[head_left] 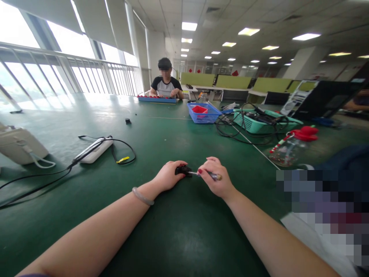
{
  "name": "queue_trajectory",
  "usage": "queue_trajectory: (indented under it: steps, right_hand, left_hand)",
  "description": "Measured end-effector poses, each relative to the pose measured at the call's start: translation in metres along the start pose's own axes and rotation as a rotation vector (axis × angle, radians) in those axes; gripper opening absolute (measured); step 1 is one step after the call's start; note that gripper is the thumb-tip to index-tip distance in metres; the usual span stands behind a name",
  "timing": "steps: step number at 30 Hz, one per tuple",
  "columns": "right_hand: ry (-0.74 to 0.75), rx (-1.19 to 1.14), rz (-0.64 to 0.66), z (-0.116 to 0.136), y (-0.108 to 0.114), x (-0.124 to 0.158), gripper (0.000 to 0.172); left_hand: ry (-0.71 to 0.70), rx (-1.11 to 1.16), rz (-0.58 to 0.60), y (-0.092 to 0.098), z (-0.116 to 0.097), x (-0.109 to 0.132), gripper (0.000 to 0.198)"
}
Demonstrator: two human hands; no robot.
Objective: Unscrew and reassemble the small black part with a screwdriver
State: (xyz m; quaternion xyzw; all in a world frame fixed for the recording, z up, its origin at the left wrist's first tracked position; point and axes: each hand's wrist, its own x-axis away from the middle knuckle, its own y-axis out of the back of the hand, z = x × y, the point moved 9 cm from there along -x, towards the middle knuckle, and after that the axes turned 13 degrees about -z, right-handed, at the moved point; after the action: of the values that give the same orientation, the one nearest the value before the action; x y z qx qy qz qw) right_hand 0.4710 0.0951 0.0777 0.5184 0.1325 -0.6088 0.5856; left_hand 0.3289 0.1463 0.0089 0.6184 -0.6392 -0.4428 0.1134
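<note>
My left hand (170, 176) grips a small black part (183, 169) by its left end, low over the green tabletop (175, 231). What kind of part it is, I cannot make out. In my right hand (216, 177) is a screwdriver (213, 176) with a partly clear handle, held between thumb and fingers. Its metal shaft points left, and the tip meets the right side of the black part. Fingers hide some of the handle and the part's left end.
Left lie a white power bank (96, 151) with black cables and a beige case (21, 144). Ahead sits a small black piece (128, 121). A blue basket (203, 114), a green basket (245, 121) with cables and a red-capped bottle (288, 150) stand right. A person (165, 82) sits opposite.
</note>
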Motion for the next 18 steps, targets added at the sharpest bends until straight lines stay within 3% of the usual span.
queue_trajectory:
  steps: [8,18]
  right_hand:
    - [0.033,0.033,-0.004,0.003,0.0,-0.001,0.012]
    - [-0.282,-0.022,0.082,-0.039,-0.008,0.006,0.011]
  left_hand:
    - [-0.01,0.005,-0.023,0.0,0.001,0.0,0.046]
    - [-0.02,-0.005,-0.007,0.002,-0.004,0.002,0.043]
